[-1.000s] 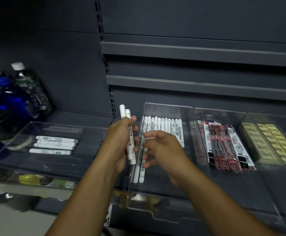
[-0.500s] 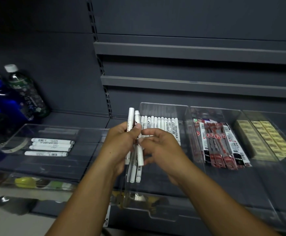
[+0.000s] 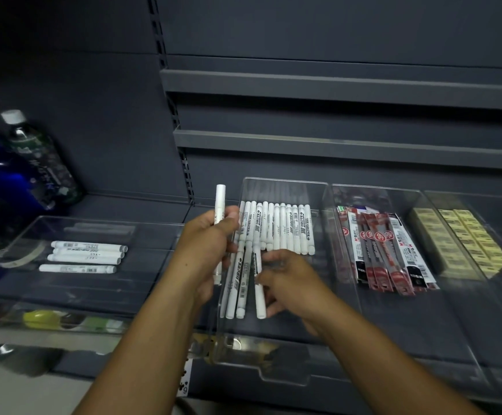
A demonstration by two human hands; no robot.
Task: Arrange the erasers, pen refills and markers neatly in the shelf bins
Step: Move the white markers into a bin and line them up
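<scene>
My left hand [image 3: 206,245] grips one white marker [image 3: 219,205] upright, just left of the clear middle bin [image 3: 285,183]. Inside that bin, my right hand [image 3: 288,284] pinches another white marker [image 3: 260,298], holding it low beside a few markers [image 3: 237,292] lying in the front row. A neat row of white markers [image 3: 276,229] fills the back of the same bin. Red and black pen refill packs [image 3: 384,253] lie in the bin to the right. Yellow erasers [image 3: 468,241] are stacked in the far right bin.
A wide clear bin [image 3: 100,221] on the left holds several loose white markers [image 3: 85,256]. Dark drink bottles [image 3: 34,163] stand at the far left of the shelf. Grey shelf rails [image 3: 333,85] run across the back wall above the bins.
My left hand held two markers; now it holds one. My right hand took the other and brought it down into the middle bin's front row.
</scene>
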